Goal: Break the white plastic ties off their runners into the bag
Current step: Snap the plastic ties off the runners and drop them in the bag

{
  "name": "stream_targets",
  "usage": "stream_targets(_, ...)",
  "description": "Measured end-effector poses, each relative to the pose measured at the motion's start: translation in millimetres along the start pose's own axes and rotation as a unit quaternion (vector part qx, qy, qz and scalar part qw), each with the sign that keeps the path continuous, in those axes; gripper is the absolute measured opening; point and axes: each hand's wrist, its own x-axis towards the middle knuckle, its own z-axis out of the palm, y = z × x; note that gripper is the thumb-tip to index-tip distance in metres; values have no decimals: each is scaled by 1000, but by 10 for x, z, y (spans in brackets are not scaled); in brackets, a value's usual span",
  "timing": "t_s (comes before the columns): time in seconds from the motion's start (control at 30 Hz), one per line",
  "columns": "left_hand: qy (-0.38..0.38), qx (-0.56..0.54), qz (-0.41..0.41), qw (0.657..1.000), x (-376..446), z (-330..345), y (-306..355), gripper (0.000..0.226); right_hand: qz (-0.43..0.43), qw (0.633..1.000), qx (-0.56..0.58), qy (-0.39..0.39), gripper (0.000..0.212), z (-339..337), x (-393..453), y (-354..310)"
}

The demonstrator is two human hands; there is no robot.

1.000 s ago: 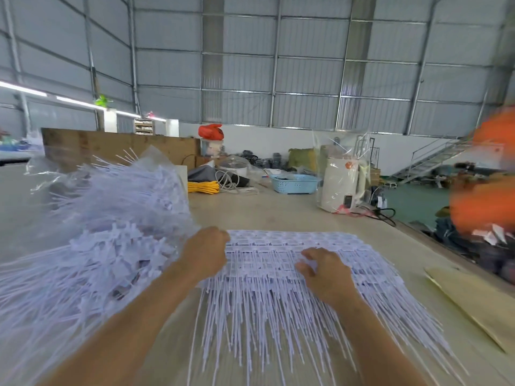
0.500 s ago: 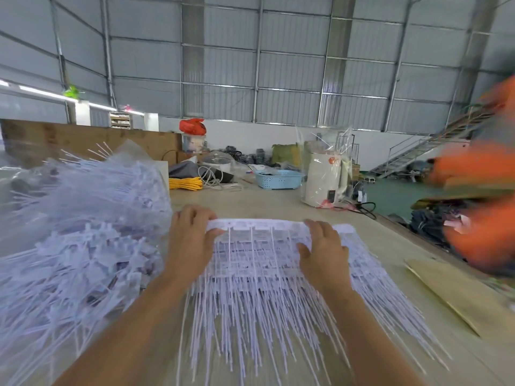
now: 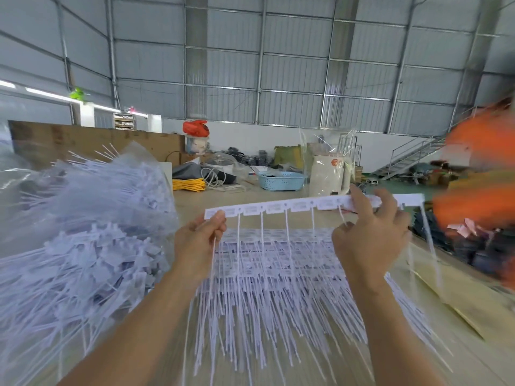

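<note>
A: Where's the strip?

B: White plastic runner strip of ties (image 3: 281,208), lifted mid-frame above the flat stack of white tie strips (image 3: 278,263) on the tan table (image 3: 278,190). Left hand (image 3: 199,243) pinches its left end; right hand (image 3: 370,235) has fingers curled over the bar near the right end.

A: Orientation?

B: Long axis runs left-right, right end slightly higher. Tails hang down toward the bottom of the frame.

A: Risks?

B: Likely snapped ties missing the clear plastic bag of loose white ties (image 3: 83,232) at left, since the strip isn't over it. Hanging tails could snag the stack.
</note>
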Motion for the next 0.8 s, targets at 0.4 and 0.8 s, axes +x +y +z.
stream_targets(0.4, -37, 120, -20, 992, 19, -115, -237, 4, -54, 860, 46, -506, 68, 247, -176, -165)
stream_targets(0.8, -69, 136, 11, 988, 42, -171, -344, 23, -136, 767, 271, -565, 22, 622, -297, -801)
